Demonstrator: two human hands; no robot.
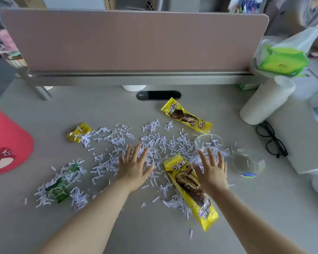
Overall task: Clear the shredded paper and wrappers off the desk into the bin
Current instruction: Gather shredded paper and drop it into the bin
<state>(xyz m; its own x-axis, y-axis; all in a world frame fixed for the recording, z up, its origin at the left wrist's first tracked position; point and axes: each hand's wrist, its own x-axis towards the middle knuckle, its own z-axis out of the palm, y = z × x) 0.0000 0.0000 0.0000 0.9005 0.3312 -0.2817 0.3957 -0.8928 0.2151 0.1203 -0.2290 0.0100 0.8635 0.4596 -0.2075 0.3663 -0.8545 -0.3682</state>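
Burying a green wrapper [57,191], shredded paper [154,142] obscures it.

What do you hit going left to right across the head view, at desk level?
Red container → green wrapper → small yellow wrapper → left hand → right hand → rightmost clear cup → black glasses. The long yellow wrappers, far and near, overlap the right hand's span, so they are skipped.

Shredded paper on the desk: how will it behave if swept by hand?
The shredded paper is small loose strips, so probably very light and apt to scatter rather than move as a clump. It lies thinly spread over the desk, so one sweep likely misses some.
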